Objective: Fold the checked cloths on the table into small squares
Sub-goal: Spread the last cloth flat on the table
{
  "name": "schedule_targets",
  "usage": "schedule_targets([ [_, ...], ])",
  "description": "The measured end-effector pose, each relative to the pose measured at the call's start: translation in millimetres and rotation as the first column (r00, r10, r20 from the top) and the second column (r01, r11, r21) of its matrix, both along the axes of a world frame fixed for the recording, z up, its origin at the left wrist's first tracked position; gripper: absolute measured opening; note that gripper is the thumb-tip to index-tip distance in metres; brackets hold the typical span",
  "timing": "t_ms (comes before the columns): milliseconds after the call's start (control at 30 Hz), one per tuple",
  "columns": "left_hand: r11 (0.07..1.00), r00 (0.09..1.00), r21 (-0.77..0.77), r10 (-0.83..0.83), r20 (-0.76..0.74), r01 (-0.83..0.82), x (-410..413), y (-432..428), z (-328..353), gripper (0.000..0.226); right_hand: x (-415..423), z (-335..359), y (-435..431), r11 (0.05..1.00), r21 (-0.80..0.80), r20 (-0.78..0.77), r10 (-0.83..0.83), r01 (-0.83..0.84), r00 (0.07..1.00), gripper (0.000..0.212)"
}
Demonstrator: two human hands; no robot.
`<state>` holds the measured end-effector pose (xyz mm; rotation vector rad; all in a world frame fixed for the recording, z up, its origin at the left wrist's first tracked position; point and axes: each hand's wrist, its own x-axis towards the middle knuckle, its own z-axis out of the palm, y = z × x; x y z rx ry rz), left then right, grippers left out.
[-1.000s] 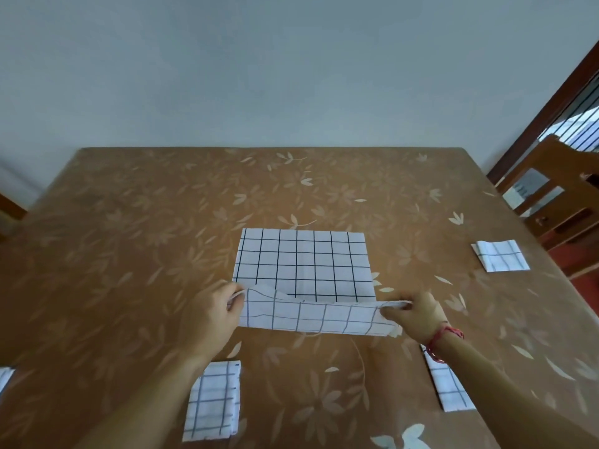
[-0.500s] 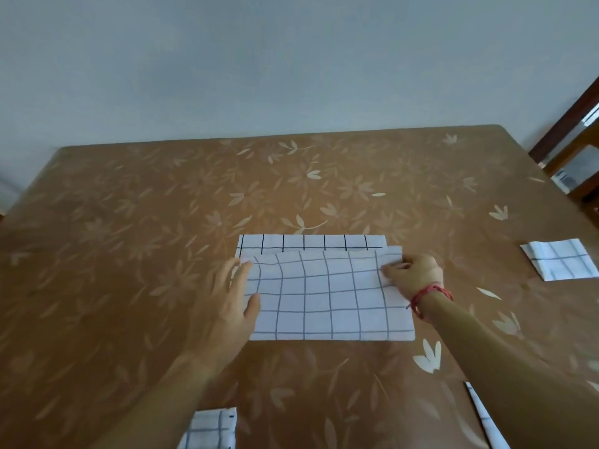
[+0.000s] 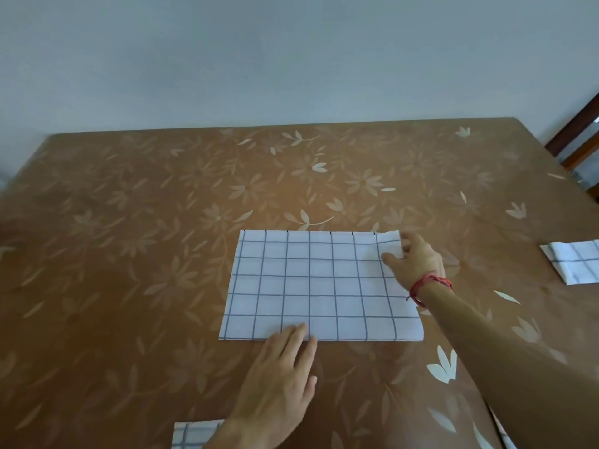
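Note:
A white cloth with a dark grid (image 3: 317,286) lies folded in half on the brown flowered table (image 3: 162,222), its fold along the near edge. My left hand (image 3: 282,377) lies flat with straight fingers, the fingertips resting on the cloth's near edge. My right hand (image 3: 411,260), with a red band on the wrist, pinches the cloth's far right corner between thumb and fingers; that corner is slightly lifted.
A folded checked cloth (image 3: 573,265) lies at the right edge of the table. Another folded cloth (image 3: 194,435) shows at the bottom edge beside my left forearm. A wall rises behind the table; a dark wooden frame (image 3: 573,137) stands at the far right.
The near half of the cloth was carried over onto the far half. My left hand let go of the left corner and slid back to the near edge. My right hand kept its corner.

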<state>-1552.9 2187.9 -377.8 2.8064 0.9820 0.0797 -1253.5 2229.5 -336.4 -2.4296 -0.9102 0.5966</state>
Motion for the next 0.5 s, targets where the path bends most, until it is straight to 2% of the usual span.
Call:
schedule_targets([
  [67, 1.0, 0.999, 0.001, -0.002, -0.037, 0.002, -1, -3, -3, 0.055, -6, -1, -10, 0.99, -0.065, 0.138, 0.133, -0.125, 0.982, 0.061],
  [133, 1.0, 0.998, -0.007, 0.01, -0.064, -0.01, -1, -5, -5, 0.056, -22, -3, -28, 0.963, -0.143, 0.237, 0.258, -0.229, 0.937, 0.065],
  [300, 0.999, 0.997, -0.033, 0.03, -0.07, -0.032, 3, -7, -4, 0.059, -90, -13, -85, 0.83, -0.151, 0.348, 0.552, -0.536, 0.757, 0.056],
  [400, 0.998, 0.998, -0.036, 0.042, -0.055, -0.044, 7, -6, -1, 0.057, -123, -21, -106, 0.737, -0.212, 0.351, 0.671, -0.642, 0.653, 0.061],
  [500, 0.998, 0.997, -0.037, 0.048, -0.06, -0.05, 7, -3, -3, 0.055, -137, -29, -113, 0.699, -0.285, 0.3, 0.715, -0.655, 0.632, 0.062],
])
